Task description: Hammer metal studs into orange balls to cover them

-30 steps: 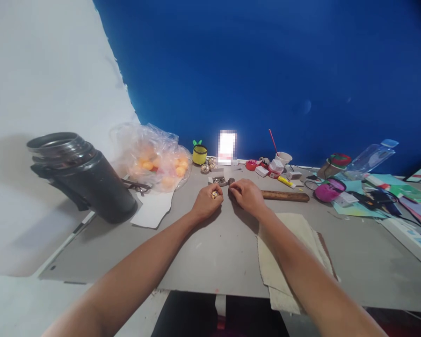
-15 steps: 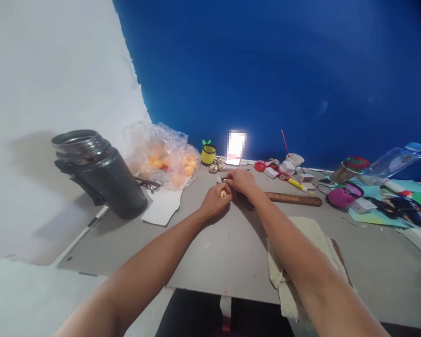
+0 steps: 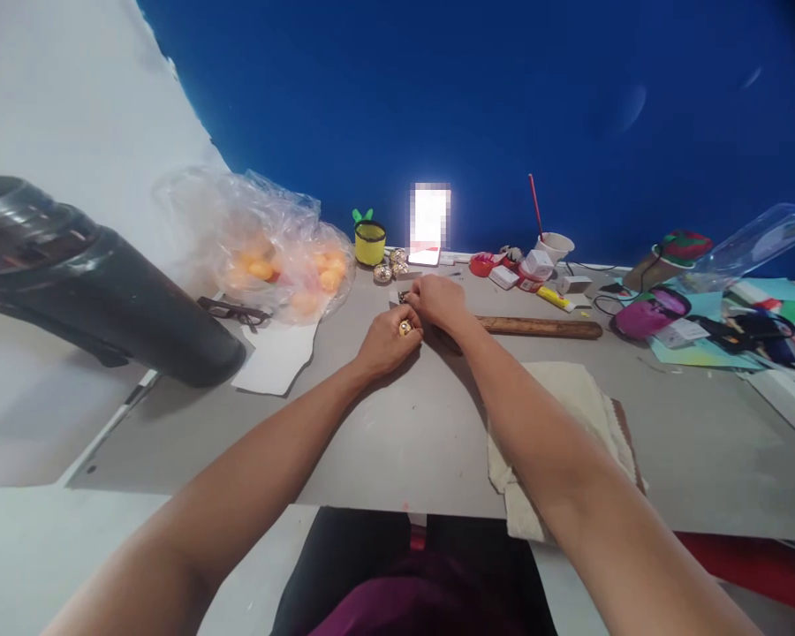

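Observation:
My left hand (image 3: pixel 389 341) is closed over the table, its fingers curled around a small gold ornament (image 3: pixel 405 328) that shows at the fingertips. Just beyond it and touching close, my right hand (image 3: pixel 441 300) is closed in a pinch by a small shiny metal piece (image 3: pixel 403 298); most of that piece is hidden by the fingers. Beneath my right wrist lies a wooden handle (image 3: pixel 543 328), its other end partly covered by my arm. Several gold ornaments (image 3: pixel 382 273) sit behind my hands.
On the left lean a large dark flask (image 3: pixel 139 291), a plastic bag of orange fruit (image 3: pixel 265 256), glasses (image 3: pixel 233 311) and white paper (image 3: pixel 282 358). A lit phone (image 3: pixel 426 255) stands at the wall. A folded cloth (image 3: pixel 563 397) lies under my right forearm; a purple pouch (image 3: pixel 649 314) is among clutter at right.
The view has shifted closer and slightly right, so the table items appear higher and further left. Both hands stay together in nearly the same pose over the table.

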The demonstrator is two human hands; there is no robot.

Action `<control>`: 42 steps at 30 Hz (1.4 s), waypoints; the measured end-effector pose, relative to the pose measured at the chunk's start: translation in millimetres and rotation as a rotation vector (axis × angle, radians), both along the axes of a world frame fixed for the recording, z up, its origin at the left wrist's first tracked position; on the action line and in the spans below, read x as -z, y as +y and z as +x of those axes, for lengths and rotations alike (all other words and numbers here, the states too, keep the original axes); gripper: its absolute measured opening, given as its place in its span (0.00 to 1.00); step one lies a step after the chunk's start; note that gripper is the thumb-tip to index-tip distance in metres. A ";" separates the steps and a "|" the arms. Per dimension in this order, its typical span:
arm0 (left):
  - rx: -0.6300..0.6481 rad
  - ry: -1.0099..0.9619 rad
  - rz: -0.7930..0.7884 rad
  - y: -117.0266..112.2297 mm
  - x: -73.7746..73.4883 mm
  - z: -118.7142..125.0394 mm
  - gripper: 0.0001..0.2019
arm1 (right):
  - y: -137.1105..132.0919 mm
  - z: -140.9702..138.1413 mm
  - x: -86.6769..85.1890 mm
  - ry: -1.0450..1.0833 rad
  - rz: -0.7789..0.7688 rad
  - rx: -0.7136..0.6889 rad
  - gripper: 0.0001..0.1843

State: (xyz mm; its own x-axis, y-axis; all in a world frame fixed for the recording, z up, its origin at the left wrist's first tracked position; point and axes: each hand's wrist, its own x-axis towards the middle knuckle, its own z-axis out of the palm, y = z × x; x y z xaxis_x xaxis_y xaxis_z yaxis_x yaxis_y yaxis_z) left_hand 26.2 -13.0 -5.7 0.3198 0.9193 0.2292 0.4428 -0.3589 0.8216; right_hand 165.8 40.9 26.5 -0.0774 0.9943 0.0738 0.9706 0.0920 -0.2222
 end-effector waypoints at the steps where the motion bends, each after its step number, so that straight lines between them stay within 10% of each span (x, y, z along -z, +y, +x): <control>1: 0.001 0.007 0.008 -0.2 -0.2 0.1 0.01 | -0.8 -0.5 -0.2 -0.011 0.000 -0.003 0.17; 18: 0.015 0.031 0.020 -1.2 -2.0 -0.7 0.01 | -9.9 -1.4 1.9 0.084 0.088 0.088 0.18; 35: 0.022 -0.026 -0.024 0.0 -4.5 -4.2 0.04 | -15.0 12.5 8.8 0.520 0.215 -0.066 0.12; 42: 0.048 0.019 0.010 1.2 -4.3 -3.9 0.03 | -23.7 42.8 -5.5 0.961 0.101 0.080 0.09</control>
State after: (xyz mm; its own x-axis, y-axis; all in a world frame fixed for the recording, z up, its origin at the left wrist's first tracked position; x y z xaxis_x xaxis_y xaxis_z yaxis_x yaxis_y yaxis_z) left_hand 22.3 -11.8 -1.4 0.3682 0.9005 0.2314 0.4406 -0.3881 0.8095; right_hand 208.6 17.2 32.0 0.1284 0.9794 0.1559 0.3830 0.0960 -0.9187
